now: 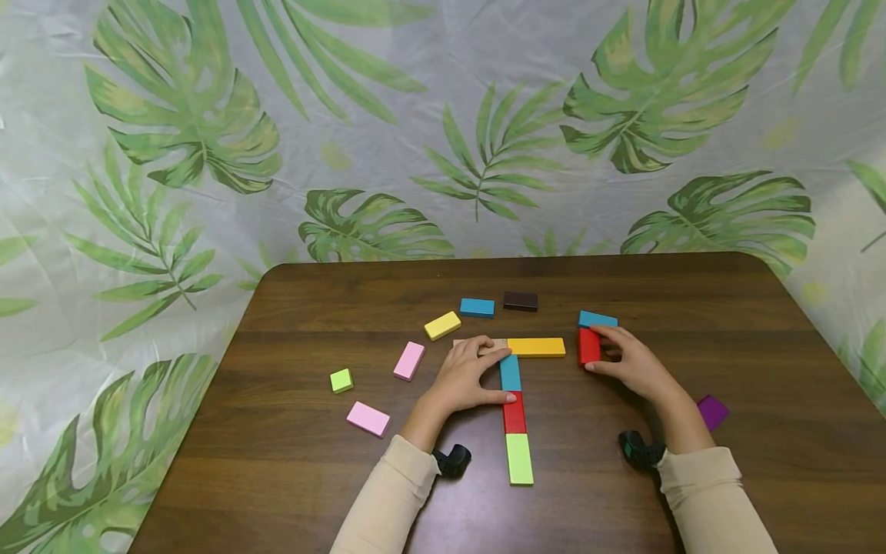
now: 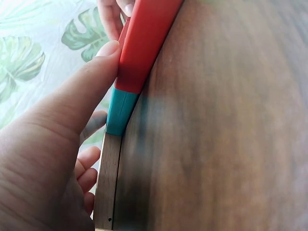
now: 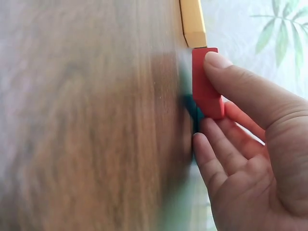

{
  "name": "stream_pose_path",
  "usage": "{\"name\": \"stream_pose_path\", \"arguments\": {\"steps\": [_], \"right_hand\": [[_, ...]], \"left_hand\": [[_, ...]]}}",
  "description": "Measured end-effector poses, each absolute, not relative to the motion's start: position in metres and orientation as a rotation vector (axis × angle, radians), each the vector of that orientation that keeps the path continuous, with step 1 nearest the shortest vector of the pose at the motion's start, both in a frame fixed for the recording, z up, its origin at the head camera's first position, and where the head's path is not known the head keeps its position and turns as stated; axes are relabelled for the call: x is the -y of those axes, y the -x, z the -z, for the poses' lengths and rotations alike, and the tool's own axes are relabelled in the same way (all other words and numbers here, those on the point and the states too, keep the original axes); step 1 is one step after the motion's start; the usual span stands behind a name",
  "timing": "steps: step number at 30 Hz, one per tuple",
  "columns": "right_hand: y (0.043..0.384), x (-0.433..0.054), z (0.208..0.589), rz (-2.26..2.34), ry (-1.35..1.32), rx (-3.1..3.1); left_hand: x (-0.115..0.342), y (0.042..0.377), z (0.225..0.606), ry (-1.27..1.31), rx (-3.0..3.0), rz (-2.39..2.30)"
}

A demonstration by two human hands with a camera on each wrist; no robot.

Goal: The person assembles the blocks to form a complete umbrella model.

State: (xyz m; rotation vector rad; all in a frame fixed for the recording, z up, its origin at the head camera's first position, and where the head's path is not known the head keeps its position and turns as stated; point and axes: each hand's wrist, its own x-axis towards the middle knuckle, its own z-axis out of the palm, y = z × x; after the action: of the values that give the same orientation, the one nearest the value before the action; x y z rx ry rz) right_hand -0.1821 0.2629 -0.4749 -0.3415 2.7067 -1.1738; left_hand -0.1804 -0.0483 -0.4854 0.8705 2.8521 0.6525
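My right hand (image 1: 635, 365) holds a red block (image 1: 589, 346) between thumb and fingers, just in front of a blue block (image 1: 598, 318). My left hand (image 1: 465, 377) rests over a T-shaped layout, its thumb touching a second red block (image 1: 514, 415). Its index finger reaches the upper end of a teal block (image 1: 510, 372). A light-green block (image 1: 520, 459) forms the near end of that column. Across the top lie a plain wooden block (image 1: 500, 344), partly hidden by the left fingers, and an orange-yellow block (image 1: 536, 348).
Around the left and back lie a blue block (image 1: 477, 308), a dark brown block (image 1: 521, 301), a yellow block (image 1: 442, 325), two pink blocks (image 1: 409, 361) and a small green block (image 1: 341, 380). A purple block (image 1: 712, 412) sits beside the right forearm on the wooden table (image 1: 277, 492).
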Motion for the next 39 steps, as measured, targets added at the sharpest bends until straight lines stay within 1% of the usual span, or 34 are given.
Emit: {"name": "stream_pose_path", "arguments": {"steps": [39], "right_hand": [[0.205, -0.247, 0.479, 1.209, 0.424, -2.677]], "left_hand": [[0.048, 0.179, 0.483, -0.861, -2.847, -0.664]]}}
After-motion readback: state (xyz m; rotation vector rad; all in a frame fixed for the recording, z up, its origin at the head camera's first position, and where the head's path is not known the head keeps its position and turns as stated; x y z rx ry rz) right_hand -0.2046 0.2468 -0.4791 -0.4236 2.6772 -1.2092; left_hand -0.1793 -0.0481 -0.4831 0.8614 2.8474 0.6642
